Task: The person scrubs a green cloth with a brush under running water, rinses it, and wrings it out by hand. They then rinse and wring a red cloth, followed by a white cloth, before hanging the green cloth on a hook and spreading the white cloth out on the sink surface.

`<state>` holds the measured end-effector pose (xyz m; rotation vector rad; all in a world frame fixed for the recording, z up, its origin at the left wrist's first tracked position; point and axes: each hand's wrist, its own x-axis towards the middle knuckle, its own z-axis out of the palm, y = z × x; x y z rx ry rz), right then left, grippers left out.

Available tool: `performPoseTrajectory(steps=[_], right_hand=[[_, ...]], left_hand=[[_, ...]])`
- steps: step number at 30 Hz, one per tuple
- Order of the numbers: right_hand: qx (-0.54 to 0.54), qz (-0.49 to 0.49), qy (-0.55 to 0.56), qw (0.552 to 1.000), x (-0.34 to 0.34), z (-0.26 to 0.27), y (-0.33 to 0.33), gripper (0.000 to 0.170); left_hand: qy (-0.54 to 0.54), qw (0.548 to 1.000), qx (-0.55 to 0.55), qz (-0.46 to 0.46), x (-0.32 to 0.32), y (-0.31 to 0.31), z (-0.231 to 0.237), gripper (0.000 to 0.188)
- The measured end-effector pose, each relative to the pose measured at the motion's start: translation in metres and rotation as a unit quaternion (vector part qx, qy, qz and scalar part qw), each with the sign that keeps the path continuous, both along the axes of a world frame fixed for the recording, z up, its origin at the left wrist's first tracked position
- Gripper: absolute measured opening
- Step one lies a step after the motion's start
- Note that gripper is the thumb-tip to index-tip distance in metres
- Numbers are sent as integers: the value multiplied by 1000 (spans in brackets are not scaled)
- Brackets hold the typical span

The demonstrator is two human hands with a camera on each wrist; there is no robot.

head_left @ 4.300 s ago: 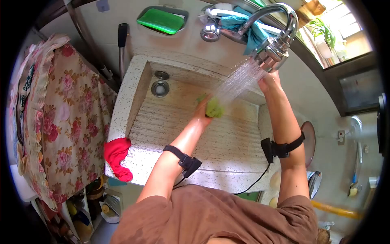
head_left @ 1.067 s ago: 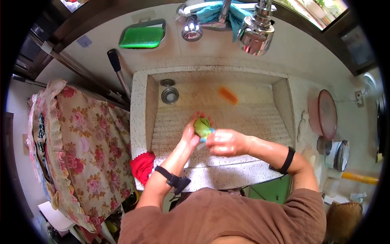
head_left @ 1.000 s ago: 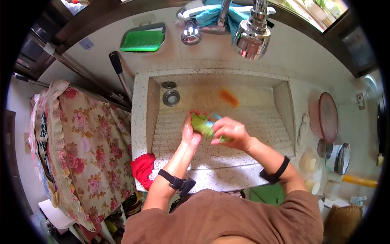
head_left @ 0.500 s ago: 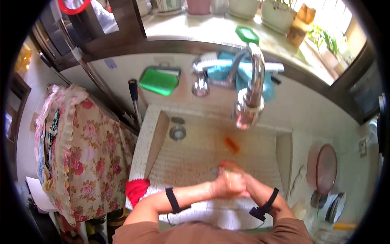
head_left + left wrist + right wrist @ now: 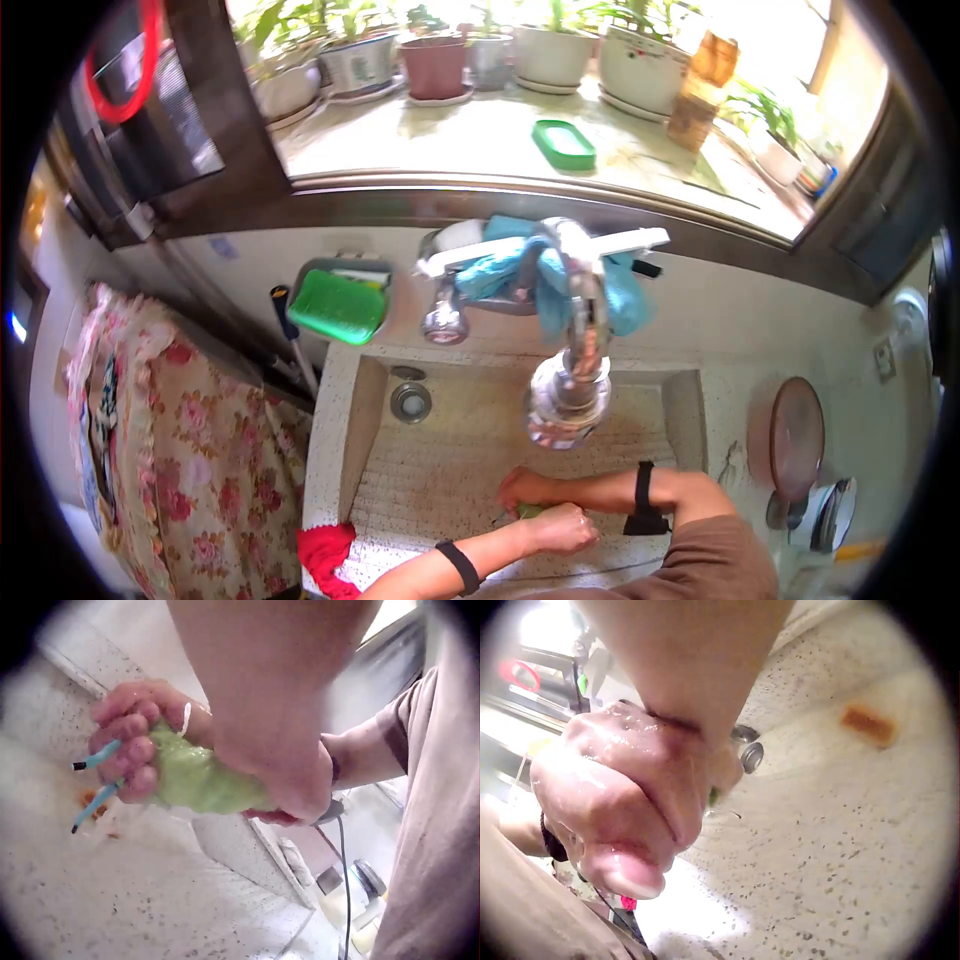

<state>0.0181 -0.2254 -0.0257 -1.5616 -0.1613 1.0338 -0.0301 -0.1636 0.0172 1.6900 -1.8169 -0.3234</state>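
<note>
Wet light-green cloth (image 5: 214, 780) stretches between both hands, bunched and twisted. Two blue cords with dark tips stick out between the right fingers. My right hand (image 5: 527, 487) grips one end; in the left wrist view the right hand (image 5: 135, 746) has its fingers curled tight. My left hand (image 5: 565, 528) holds the other end, its forearm crossing the right one. In the right wrist view the left hand (image 5: 619, 795) is a wet fist with the thumb folded over, hiding most of the cloth. The hands are over the ribbed floor of the speckled sink (image 5: 333, 440).
The chrome tap (image 5: 568, 400) hangs over the sink with no water running. An orange-brown bar (image 5: 868, 724) lies in the sink. Red cloth (image 5: 327, 558) drapes the left rim. A green soap dish (image 5: 338, 305) is on the wall; a pink basin (image 5: 797, 440) stands at right.
The water that ran 4.3 s ago has stopped. The right hand has come down from the tap, both hands have gathered the green cloth and their wrists have crossed. The head view has tilted up.
</note>
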Motion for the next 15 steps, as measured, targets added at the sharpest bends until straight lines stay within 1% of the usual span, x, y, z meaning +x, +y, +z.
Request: performPoseTrajectory(steps=[1,2,3,4,5,6,7,8,9,10,11,12,13,14,15], right_hand=[[17,37,-100,994,0,-18,-2,14],[30,76,-198,977,2,-37,-3,14],[39,121,-295,947,6,-39,-1,14],[23,89,-206,974,5,-39,-1,16],[8,61,-118,991,10,-20,1,18],[-3,34,-25,999,12,-9,6,20],[-6,113,-238,965,16,-19,9,19],[-9,185,-435,881,16,-35,13,19],[-13,250,-610,752,16,-36,16,18],[-63,223,-465,854,14,-35,18,18],[-107,190,-305,927,11,-17,23,18],[-150,151,-135,968,9,-6,25,18],[-172,172,-207,948,3,-13,27,18],[-194,193,-282,920,0,-26,27,18],[-210,218,-352,886,-2,-34,27,18]], left_hand=[[5,1000,-4,-5,2,1,-2,26],[12,1000,-8,-9,3,0,-5,26],[25,1000,3,0,4,-1,-10,24],[20,1000,10,-1,3,-1,-14,21],[12,1000,17,2,6,-1,-15,18],[6,1000,25,9,7,0,-16,15],[-4,1000,30,-4,9,0,-22,16],[-10,999,35,-18,6,0,-33,16],[-16,999,39,-31,3,0,-43,16],[-2,998,54,-32,0,-1,-52,16],[13,997,70,-32,-4,1,-62,17],[28,996,84,-31,-3,1,-56,17],[27,994,107,-24,-4,4,-51,18],[22,991,128,-15,8,7,-24,18],[23,988,150,-3,10,9,-9,18]])
